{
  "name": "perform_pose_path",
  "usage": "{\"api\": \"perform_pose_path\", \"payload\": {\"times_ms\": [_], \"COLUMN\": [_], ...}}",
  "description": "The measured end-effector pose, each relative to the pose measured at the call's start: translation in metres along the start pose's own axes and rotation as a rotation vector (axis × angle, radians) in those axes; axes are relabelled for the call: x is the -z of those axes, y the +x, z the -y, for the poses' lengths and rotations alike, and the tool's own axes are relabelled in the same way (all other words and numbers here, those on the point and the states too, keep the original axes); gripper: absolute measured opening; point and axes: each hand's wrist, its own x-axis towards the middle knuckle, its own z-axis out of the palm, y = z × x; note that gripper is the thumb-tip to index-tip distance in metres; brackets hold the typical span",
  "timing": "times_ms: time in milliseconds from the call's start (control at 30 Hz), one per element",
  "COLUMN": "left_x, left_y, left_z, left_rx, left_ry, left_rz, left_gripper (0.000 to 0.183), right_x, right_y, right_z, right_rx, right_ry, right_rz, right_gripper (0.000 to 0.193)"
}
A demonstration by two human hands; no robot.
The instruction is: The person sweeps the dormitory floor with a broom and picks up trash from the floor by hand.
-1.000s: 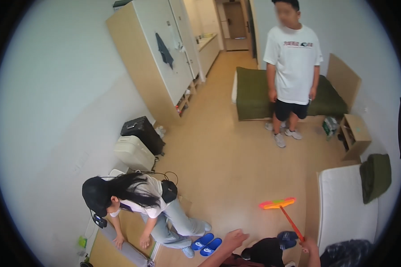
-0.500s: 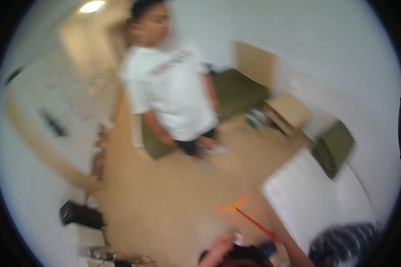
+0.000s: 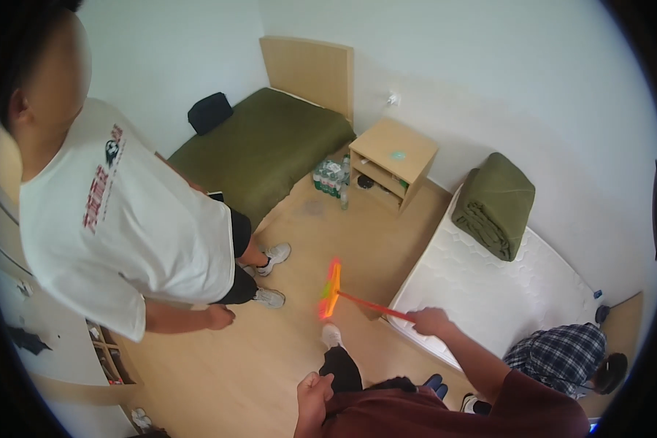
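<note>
Your right hand (image 3: 432,322) wraps around the red handle of a broom (image 3: 376,305), its fingers closed on the end nearest you. The broom reaches left over the floor (image 3: 285,365), and its orange head, with pink and yellow-green bristles, sits left of the white mattress (image 3: 445,281); you can't tell whether the bristles touch down. Your left hand (image 3: 314,390) folds into a loose fist at the near middle, beside your dark trouser leg (image 3: 341,370). A person in a white shirt (image 3: 135,219) stands at the left. On the far side, a bed (image 3: 270,139) with a green cover, a pack of bottles (image 3: 330,177) and a wooden nightstand (image 3: 396,146) stand in a row. A folded green quilt (image 3: 495,204) lies on the mattress's far end.
</note>
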Motion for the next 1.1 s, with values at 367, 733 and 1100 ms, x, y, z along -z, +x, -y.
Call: {"api": "perform_pose_path", "payload": {"times_ms": [367,733,1100], "left_x": [-0.082,-0.147,-0.114], "left_y": [0.257,0.57,0.613], "left_z": [-0.141,-0.121,-0.2], "left_rx": [0.176,0.597,0.516], "left_ry": [0.217,-0.135,-0.712], "left_rz": [0.117,-0.082,-0.353], "left_gripper": [0.028,0.018,0.01], "right_x": [0.221,0.361,0.386], "right_y": [0.169,0.312,0.56], "right_z": [0.03,0.123,0.043], "right_rx": [0.046,0.379,0.25], "right_ry": [-0.043,0.172,0.162], "right_rz": [-0.018,0.276,0.264], "right_gripper": [0.023,0.038,0.032]}}
